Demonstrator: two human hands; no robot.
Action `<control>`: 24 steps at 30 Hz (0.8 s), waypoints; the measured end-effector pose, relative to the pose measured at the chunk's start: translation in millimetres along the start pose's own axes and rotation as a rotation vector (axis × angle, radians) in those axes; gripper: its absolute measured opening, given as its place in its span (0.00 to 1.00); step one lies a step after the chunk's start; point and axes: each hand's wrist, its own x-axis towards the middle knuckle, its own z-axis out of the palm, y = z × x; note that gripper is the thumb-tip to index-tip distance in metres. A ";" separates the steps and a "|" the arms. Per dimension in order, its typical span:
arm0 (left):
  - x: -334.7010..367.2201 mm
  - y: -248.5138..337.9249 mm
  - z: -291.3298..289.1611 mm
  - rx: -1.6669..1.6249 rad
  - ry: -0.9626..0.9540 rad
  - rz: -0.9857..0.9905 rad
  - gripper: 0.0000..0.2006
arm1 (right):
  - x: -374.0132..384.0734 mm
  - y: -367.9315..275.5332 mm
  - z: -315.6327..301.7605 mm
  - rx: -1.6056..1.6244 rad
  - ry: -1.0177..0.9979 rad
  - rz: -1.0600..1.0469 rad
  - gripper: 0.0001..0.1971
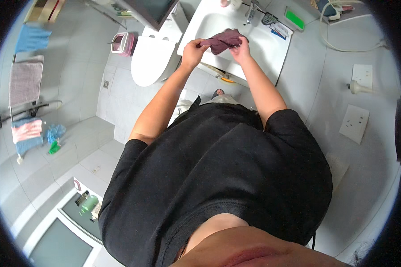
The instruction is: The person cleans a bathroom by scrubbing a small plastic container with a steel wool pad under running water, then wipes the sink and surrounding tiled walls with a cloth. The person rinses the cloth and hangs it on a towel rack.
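A dark maroon cloth (222, 42) is stretched between my two hands, bunched and folded along its length. My left hand (194, 52) pinches its left end near the front left rim of the white sink (272, 58). At the other end, my right hand (242, 50) grips the cloth with fingers closed on it. The cloth hangs over the near part of the basin, apart from the chrome faucet (250, 14) at the back. I cannot tell whether it is wet.
Left of the sink stands a white toilet (151, 60), with a pink-rimmed bin (122, 43) beside it. A green-topped box (294, 19) and small packets (279, 31) lie at the sink's right edge. Towels (26, 82) hang on the left wall; sockets (355, 123) are on the right.
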 end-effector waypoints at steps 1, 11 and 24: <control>9.3 -4.1 4.4 0.040 -0.020 0.036 0.10 | 6.2 -5.0 -0.4 0.057 0.097 -0.009 0.19; 92.7 -15.2 90.7 -0.825 -0.297 -0.477 0.12 | -19.3 -67.7 -15.9 0.075 0.044 -0.177 0.28; 163.8 -53.6 191.8 -1.097 -0.476 -0.539 0.15 | 2.8 -25.4 -34.7 -0.608 -0.001 -0.499 0.24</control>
